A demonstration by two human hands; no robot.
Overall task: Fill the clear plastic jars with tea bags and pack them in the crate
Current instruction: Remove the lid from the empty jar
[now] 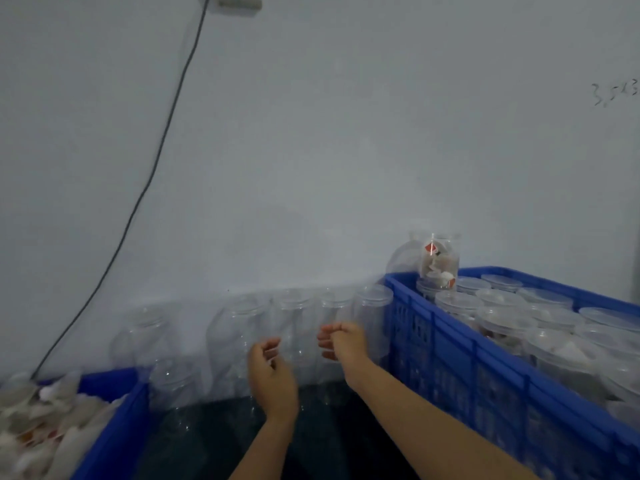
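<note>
While both curled, empty-looking hands flank one upright empty jar (298, 327) left of the crate (485, 362), the left hand (273, 372) sits lower and the right hand (341, 342) nearer its neck.

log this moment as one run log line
left hand: near empty jars, holds nothing | right hand: curled, contents unclear | crate: lidded jars packed

wall (346, 133), handwritten "3.5x13", barely legible
</note>
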